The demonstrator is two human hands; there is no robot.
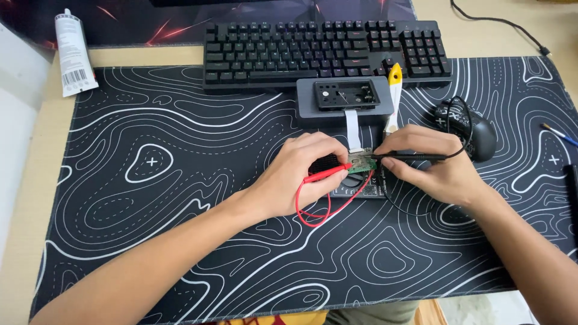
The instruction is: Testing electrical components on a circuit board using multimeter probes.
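My left hand (298, 174) grips a red test probe (325, 174) whose tip rests on a small green circuit board (360, 162). A red wire (313, 210) loops below my wrist. My right hand (433, 165) holds a black test probe (409, 156), its tip touching the same board from the right. The board sits on a small black device (361, 189), and a white ribbon cable (353, 129) joins it to a grey box (344, 99) behind.
A black patterned desk mat (150, 180) covers the table. Behind it lies a black keyboard (289, 51). A black mouse (475, 132) sits right, a yellow-tipped tool (394, 90) beside the box, a white tube (73, 54) far left, a pen (560, 133) far right.
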